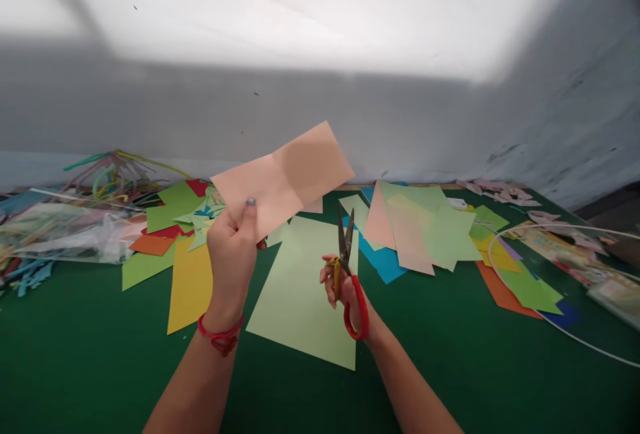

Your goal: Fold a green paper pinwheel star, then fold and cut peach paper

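Note:
My left hand (pixel 235 244) pinches a strip of pale pink paper (pixel 270 184) by its lower left part, thumb on the near face. A crease runs across the middle of the strip, and a darker rounded shadow lies on its right half. In my right hand (pixel 347 294) is a pair of scissors (pixel 345 241) with one red and one yellow handle. Its blades point up and stand slightly apart, below and right of the pink paper without touching it. Beneath both hands a large pale green sheet (pixel 305 294) lies on the green table.
Left are a yellow sheet (pixel 191 284), green scraps, a clear plastic bag (pixel 85 234) and a bundle of coloured pipe cleaners (pixel 120 174). Right are pale green sheets (pixel 435 221), a blue sheet (pixel 383 261), more coloured paper and a white cord (pixel 500 274). A wall rises behind.

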The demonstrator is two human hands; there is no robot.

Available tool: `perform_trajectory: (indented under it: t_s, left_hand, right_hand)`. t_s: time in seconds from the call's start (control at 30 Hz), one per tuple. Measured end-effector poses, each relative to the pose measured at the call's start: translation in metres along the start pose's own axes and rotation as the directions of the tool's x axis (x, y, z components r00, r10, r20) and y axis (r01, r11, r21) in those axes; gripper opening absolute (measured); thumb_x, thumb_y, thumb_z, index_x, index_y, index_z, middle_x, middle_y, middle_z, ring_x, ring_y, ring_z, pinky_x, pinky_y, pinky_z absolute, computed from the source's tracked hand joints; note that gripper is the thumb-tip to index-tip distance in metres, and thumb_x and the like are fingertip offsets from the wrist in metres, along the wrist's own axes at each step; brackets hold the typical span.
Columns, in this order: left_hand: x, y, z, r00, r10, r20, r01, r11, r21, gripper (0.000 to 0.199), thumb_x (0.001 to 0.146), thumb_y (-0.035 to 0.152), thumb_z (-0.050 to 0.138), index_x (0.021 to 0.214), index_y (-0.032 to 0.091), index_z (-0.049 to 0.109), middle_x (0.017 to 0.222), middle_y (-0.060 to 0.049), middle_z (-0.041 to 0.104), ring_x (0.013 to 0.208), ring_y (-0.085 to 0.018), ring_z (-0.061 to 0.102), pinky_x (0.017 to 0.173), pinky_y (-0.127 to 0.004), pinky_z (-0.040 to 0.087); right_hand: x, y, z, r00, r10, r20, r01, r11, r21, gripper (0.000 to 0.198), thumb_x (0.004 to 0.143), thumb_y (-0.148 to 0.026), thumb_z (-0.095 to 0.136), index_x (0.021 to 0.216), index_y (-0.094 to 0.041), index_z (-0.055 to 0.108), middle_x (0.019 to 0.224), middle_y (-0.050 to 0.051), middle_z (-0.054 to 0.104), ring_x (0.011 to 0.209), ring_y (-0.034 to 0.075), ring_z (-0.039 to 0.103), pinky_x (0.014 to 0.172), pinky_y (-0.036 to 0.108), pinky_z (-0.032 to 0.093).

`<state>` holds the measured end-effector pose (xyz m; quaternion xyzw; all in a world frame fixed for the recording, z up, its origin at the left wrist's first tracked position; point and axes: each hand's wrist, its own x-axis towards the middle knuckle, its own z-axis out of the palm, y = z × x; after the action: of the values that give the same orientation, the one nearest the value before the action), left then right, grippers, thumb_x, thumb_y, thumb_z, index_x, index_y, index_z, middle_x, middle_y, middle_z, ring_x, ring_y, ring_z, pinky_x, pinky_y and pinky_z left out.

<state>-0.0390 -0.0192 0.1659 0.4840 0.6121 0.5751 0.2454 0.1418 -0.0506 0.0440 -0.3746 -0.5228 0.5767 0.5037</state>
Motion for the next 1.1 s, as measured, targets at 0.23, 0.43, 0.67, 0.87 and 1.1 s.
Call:
perform_trajectory:
  t_s: [0.23, 0.43, 0.67, 0.87, 1.1]
  left_hand:
    - [-0.009, -0.002, 0.014, 0.995, 0.003, 0.100, 0.005, 0.997, -0.080, 0.032, 0.080, 0.051, 0.051, 0.066, 0.022, 0.051, 0.050, 0.003, 0.050, 0.044, -0.012, 0.046, 0.041, -0.025, 0.037]
    - [-0.016, -0.003, 0.024, 0.989, 0.039, 0.140, -0.043, 0.999, 0.023, 0.039, 0.082, 0.048, 0.049, 0.055, 0.021, 0.045, 0.043, 0.003, 0.048, 0.042, -0.011, 0.046, 0.042, -0.025, 0.036]
    - [-0.020, -0.005, 0.032, 0.961, 0.050, 0.273, -0.074, 0.994, 0.081, 0.039, 0.080, 0.042, 0.055, 0.051, 0.019, 0.043, 0.038, 0.004, 0.048, 0.037, -0.010, 0.045, 0.037, -0.022, 0.033]
    - [-0.020, -0.003, 0.030, 0.962, 0.063, 0.265, -0.089, 0.992, 0.086, 0.038, 0.080, 0.038, 0.056, 0.049, 0.019, 0.043, 0.036, 0.004, 0.047, 0.034, -0.008, 0.043, 0.035, -0.021, 0.032]
    - [-0.019, -0.001, 0.029, 0.958, 0.063, 0.281, -0.091, 0.992, 0.088, 0.037, 0.080, 0.037, 0.056, 0.050, 0.019, 0.045, 0.036, 0.005, 0.046, 0.034, -0.008, 0.042, 0.034, -0.020, 0.031]
  right_hand:
    - [-0.008, -0.011, -0.003, 0.989, 0.126, -0.081, -0.145, 0.935, -0.324, 0.040, 0.084, -0.052, 0.043, 0.105, -0.018, 0.052, 0.063, -0.002, 0.052, 0.045, 0.008, 0.040, 0.045, 0.022, 0.038]
    - [-0.009, -0.019, -0.005, 0.990, 0.048, -0.132, -0.095, 0.924, -0.371, 0.039, 0.084, -0.051, 0.045, 0.102, -0.017, 0.053, 0.060, -0.004, 0.051, 0.045, 0.008, 0.043, 0.047, 0.022, 0.039]
    - [-0.009, -0.026, -0.004, 0.967, 0.099, -0.236, -0.171, 0.936, -0.308, 0.048, 0.083, -0.060, 0.038, 0.098, -0.017, 0.053, 0.055, -0.004, 0.049, 0.040, 0.008, 0.040, 0.042, 0.021, 0.036]
    - [-0.010, -0.027, -0.003, 0.966, 0.108, -0.234, -0.177, 0.938, -0.297, 0.049, 0.082, -0.062, 0.038, 0.097, -0.017, 0.053, 0.055, -0.003, 0.048, 0.040, 0.008, 0.040, 0.041, 0.021, 0.037]
    - [-0.010, -0.029, -0.002, 0.969, 0.117, -0.217, -0.177, 0.943, -0.283, 0.048, 0.082, -0.061, 0.038, 0.096, -0.017, 0.052, 0.055, -0.004, 0.047, 0.041, 0.008, 0.039, 0.042, 0.021, 0.038]
